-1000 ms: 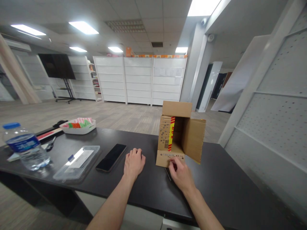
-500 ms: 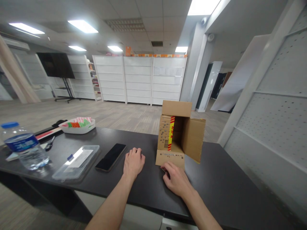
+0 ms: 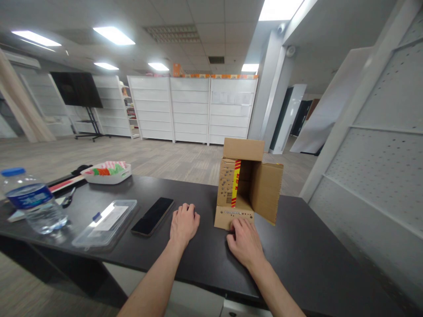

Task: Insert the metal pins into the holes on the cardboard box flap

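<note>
- Working at the front flap (image 3: 224,220) of the cardboard box (image 3: 248,187), toward the right of the black table (image 3: 208,259): likely best done with light fingertips, box kept steady.
- Right hand (image 3: 245,241): palm down, wrist low, fingers curled together over the flap's edge.
- Left hand (image 3: 185,223): loosely curled on the table beside the phone (image 3: 153,216); whether either hand pinches anything can't be made out.

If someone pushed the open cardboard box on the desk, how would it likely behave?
The cardboard box would probably slide rather easily, since the desk appears smooth. Its outspread side flap might bend or swing at the crease. It seems likely light for its size, being thin-walled, though shadow hides part of its inside.
</note>
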`<state>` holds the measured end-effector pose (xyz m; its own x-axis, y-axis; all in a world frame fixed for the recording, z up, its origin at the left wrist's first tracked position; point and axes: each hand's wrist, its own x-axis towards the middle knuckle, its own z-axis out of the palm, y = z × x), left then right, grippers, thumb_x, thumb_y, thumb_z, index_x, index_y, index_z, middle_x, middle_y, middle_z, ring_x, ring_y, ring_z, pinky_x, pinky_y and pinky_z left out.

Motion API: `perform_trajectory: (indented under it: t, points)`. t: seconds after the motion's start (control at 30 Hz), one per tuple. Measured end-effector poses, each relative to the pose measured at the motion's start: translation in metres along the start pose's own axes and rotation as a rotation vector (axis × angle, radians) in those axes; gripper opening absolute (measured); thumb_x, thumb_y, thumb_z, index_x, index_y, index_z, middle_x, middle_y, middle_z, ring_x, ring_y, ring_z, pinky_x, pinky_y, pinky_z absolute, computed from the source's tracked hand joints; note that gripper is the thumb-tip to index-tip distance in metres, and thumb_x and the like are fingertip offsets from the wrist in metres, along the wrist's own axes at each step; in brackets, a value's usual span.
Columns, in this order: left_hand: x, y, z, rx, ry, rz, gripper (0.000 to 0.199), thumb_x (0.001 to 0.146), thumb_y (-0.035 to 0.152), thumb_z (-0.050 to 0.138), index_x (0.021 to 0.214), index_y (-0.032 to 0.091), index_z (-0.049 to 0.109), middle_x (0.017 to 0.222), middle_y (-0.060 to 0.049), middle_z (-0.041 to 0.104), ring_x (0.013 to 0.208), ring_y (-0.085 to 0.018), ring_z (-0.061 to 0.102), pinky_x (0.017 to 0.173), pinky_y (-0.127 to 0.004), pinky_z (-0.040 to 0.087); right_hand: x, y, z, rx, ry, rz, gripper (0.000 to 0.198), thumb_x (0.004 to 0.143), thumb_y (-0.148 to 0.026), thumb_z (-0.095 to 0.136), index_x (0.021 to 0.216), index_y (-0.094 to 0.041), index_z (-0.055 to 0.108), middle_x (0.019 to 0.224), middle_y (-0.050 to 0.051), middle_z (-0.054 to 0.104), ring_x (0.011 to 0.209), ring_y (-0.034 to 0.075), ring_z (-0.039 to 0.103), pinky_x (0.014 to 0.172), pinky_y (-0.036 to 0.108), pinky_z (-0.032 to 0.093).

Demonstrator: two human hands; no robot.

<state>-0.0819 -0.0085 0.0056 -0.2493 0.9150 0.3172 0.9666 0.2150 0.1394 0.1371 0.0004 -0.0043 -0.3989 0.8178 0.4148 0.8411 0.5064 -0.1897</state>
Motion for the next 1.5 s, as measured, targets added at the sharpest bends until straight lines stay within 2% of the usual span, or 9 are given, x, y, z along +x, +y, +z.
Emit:
perform_trajectory:
  t: [0.23, 0.47, 0.6, 0.73, 0.9, 1.07, 1.27, 1.5]
  points:
    - [0.0, -0.001, 0.001, 0.004, 0.012, 0.01, 0.027, 0.095, 0.027, 0.042, 0.109, 0.019, 0.063, 0.111, -0.01, 0.062, 0.106, -0.025, 0.056, 0.093, -0.038, 0.039, 0.001, -0.002, -0.002, -0.094, -0.034, -0.002, 0.009, 0.082, -0.016, 0.055, 0.075, -0.021, 0.054, 0.087, 0.007, 0.063, 0.088, 0.024, 0.054, 0.078, 0.036, 0.034]
    - [0.0, -0.001, 0.002, 0.002, 0.014, 0.011, 0.027, 0.094, 0.027, 0.042, 0.11, 0.018, 0.063, 0.11, -0.011, 0.062, 0.106, -0.025, 0.056, 0.093, -0.039, 0.04, -0.001, -0.002, 0.0, -0.17, -0.067, -0.033, 0.011, 0.086, -0.016, 0.051, 0.082, -0.02, 0.06, 0.091, 0.009, 0.064, 0.092, 0.027, 0.056, 0.081, 0.039, 0.034]
    - [0.0, -0.001, 0.002, 0.001, 0.019, 0.016, 0.027, 0.094, 0.027, 0.042, 0.109, 0.018, 0.063, 0.109, -0.01, 0.062, 0.106, -0.025, 0.057, 0.092, -0.039, 0.04, -0.001, -0.002, 0.001, -0.177, -0.06, -0.041, 0.012, 0.087, -0.015, 0.049, 0.084, -0.019, 0.06, 0.091, 0.009, 0.064, 0.092, 0.027, 0.055, 0.082, 0.039, 0.034]
    - [0.001, -0.001, 0.003, 0.01, 0.023, 0.02, 0.027, 0.094, 0.026, 0.043, 0.11, 0.018, 0.062, 0.109, -0.011, 0.062, 0.106, -0.025, 0.057, 0.092, -0.039, 0.04, 0.0, -0.002, -0.001, -0.146, -0.026, 0.01, 0.011, 0.087, -0.014, 0.048, 0.081, -0.019, 0.056, 0.09, 0.009, 0.063, 0.089, 0.027, 0.056, 0.08, 0.038, 0.033]
    - [0.001, -0.002, 0.002, 0.018, 0.018, 0.016, 0.027, 0.094, 0.027, 0.042, 0.11, 0.018, 0.063, 0.109, -0.01, 0.063, 0.105, -0.025, 0.057, 0.091, -0.039, 0.04, 0.001, 0.004, 0.002, -0.035, 0.068, 0.103, 0.013, 0.086, -0.012, 0.043, 0.078, -0.022, 0.046, 0.083, 0.007, 0.061, 0.083, 0.024, 0.055, 0.075, 0.035, 0.033]
    - [0.001, -0.001, 0.0, 0.019, 0.007, 0.015, 0.027, 0.094, 0.027, 0.043, 0.11, 0.018, 0.063, 0.11, -0.01, 0.063, 0.106, -0.025, 0.057, 0.091, -0.039, 0.04, 0.001, 0.012, 0.008, 0.193, 0.191, 0.149, 0.011, 0.086, -0.016, 0.039, 0.077, -0.024, 0.039, 0.076, 0.004, 0.057, 0.073, 0.021, 0.053, 0.071, 0.033, 0.034]
    - [0.001, 0.0, -0.001, 0.015, 0.004, 0.011, 0.027, 0.094, 0.027, 0.043, 0.11, 0.018, 0.063, 0.11, -0.01, 0.063, 0.106, -0.025, 0.057, 0.092, -0.039, 0.04, 0.003, 0.016, 0.011, 0.514, 0.317, 0.208, 0.009, 0.082, -0.025, 0.043, 0.073, -0.024, 0.044, 0.068, 0.0, 0.055, 0.065, 0.019, 0.052, 0.063, 0.03, 0.037]
    - [0.002, 0.0, -0.002, 0.013, -0.012, 0.003, 0.027, 0.094, 0.027, 0.043, 0.111, 0.018, 0.063, 0.111, -0.011, 0.063, 0.107, -0.025, 0.057, 0.093, -0.039, 0.04, 0.005, 0.02, 0.006, 0.674, 0.489, 0.39, 0.014, 0.078, -0.035, 0.051, 0.075, -0.022, 0.056, 0.067, 0.0, 0.058, 0.061, 0.018, 0.053, 0.062, 0.03, 0.041]
